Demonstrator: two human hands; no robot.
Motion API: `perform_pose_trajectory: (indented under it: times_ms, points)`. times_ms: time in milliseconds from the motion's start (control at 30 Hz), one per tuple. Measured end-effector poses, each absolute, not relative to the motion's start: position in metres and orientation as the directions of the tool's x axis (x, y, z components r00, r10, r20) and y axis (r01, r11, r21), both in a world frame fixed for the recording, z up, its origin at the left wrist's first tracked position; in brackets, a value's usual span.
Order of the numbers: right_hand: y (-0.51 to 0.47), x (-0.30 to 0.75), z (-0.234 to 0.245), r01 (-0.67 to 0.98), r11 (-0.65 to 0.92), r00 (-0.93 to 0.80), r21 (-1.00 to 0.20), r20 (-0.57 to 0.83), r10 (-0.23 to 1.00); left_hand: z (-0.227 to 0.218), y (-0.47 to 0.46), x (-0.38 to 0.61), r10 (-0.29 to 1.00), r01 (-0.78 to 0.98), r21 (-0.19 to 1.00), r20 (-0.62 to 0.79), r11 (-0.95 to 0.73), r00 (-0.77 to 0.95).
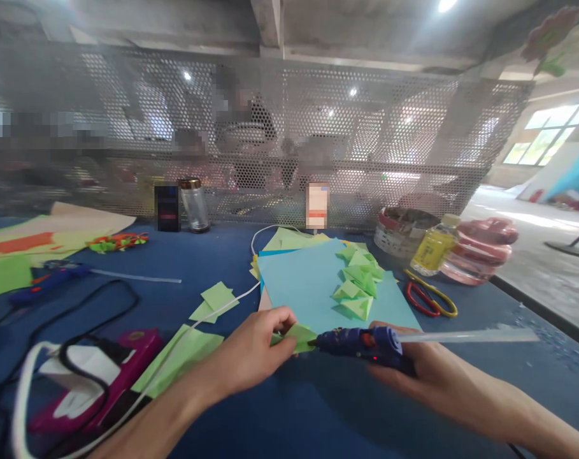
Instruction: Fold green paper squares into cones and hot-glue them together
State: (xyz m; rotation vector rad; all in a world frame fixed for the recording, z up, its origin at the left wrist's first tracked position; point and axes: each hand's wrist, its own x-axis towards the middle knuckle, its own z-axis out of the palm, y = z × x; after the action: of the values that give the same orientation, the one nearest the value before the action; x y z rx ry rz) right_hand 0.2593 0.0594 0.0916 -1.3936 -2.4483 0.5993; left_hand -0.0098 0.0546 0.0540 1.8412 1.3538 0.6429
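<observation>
My left hand (251, 350) pinches a small folded green paper piece (299, 336) just above the blue table (279, 414). My right hand (413, 370) grips a dark blue glue gun (360, 344) with its nozzle touching that green piece. A clear glue stick (465, 335) juts out of the gun's back to the right. Just behind lies a light blue paper sheet (303, 287) with a pile of folded green paper pieces (358, 284) on it.
Red-and-yellow scissors (430, 298), a yellow bottle (432, 250), a woven basket (401, 231) and a pink container (480, 248) stand at right. A magenta power strip (93, 382) with cords, green scraps (213, 303) and a second glue gun (50, 280) lie at left. A perforated screen (365, 146) closes the back.
</observation>
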Motion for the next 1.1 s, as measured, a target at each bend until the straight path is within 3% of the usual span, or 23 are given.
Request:
perform_pose_trajectory:
  times_ms: [133,1100]
  points:
    - [0.0588,0.258,0.0926,0.755,0.442,-0.537,-0.485,-0.07,0.841,0.0579,0.0522,-0.0088,0.948,0.601,0.78,-0.034,-0.173,0.318]
    - [0.0544,0.256,0.0933,0.698,0.544,-0.595,-0.465,0.047,0.803,0.0602,0.0495,-0.0081,0.943,0.631,0.747,-0.016,-0.209,0.331]
